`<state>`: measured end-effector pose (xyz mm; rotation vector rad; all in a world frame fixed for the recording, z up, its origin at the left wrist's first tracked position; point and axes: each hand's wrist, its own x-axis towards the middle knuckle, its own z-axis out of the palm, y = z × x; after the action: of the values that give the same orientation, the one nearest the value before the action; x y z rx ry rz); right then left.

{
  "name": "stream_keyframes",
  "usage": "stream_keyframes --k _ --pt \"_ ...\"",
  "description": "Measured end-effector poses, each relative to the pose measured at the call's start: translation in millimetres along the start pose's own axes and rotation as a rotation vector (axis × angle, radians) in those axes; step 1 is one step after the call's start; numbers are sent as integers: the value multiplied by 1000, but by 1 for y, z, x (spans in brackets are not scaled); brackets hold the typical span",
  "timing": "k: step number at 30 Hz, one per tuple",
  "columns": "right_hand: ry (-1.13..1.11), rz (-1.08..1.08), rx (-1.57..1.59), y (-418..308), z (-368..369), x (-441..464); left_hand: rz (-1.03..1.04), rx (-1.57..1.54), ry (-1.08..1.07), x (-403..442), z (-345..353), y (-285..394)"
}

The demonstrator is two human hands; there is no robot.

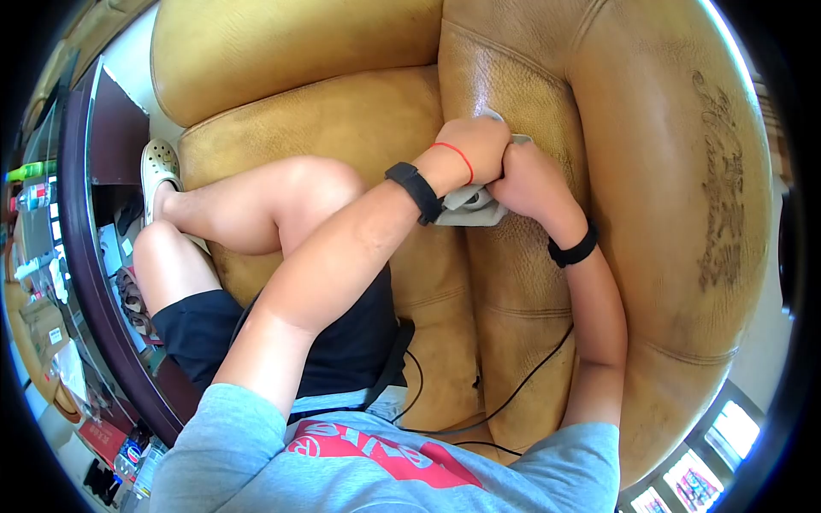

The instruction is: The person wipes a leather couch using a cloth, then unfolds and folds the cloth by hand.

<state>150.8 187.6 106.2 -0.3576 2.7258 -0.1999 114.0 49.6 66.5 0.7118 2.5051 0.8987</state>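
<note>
My left hand point(475, 147), with a red string on its wrist, is closed on a grey cloth point(473, 210). Right beside it, my right hand point(532, 181) is also closed on the cloth, the two fists touching. The bunched cloth hangs below the hands, and small bits of it poke out above them. Both hands are at the tan leather sofa point(530, 94), over the strip where seat and backrest meet. A shiny patch shows on the leather just above my left hand. My fingertips are hidden.
Black cables point(522, 385) run over the sofa by my lap. My bent legs rest to the left, one foot in a pale clog point(160, 171). A dark glass-topped table point(85, 256) with bottles and boxes stands along the left side.
</note>
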Motion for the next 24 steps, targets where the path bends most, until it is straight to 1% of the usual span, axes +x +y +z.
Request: stream_keyframes --k 3,6,9,12,15,18,21,22,24 --pt "76 75 -48 -8 -6 -1 25 2 69 1 -5 0" --pt "288 80 -151 -7 -12 -1 149 -72 427 3 0 -1" --pt "459 185 -189 -11 -22 0 255 -72 826 16 7 2" --pt "444 151 -216 -3 -14 0 224 -74 675 19 10 1" --pt "387 126 -222 0 -14 1 161 -7 524 20 4 -1" --pt "317 67 -204 8 -14 0 162 34 431 19 0 -4" --pt "201 60 -181 11 -13 -1 134 34 274 15 -3 -5" --pt "160 47 -178 8 -18 -4 174 59 266 12 -4 -6" --pt "41 49 -181 4 -21 -5 123 25 127 12 2 -5"
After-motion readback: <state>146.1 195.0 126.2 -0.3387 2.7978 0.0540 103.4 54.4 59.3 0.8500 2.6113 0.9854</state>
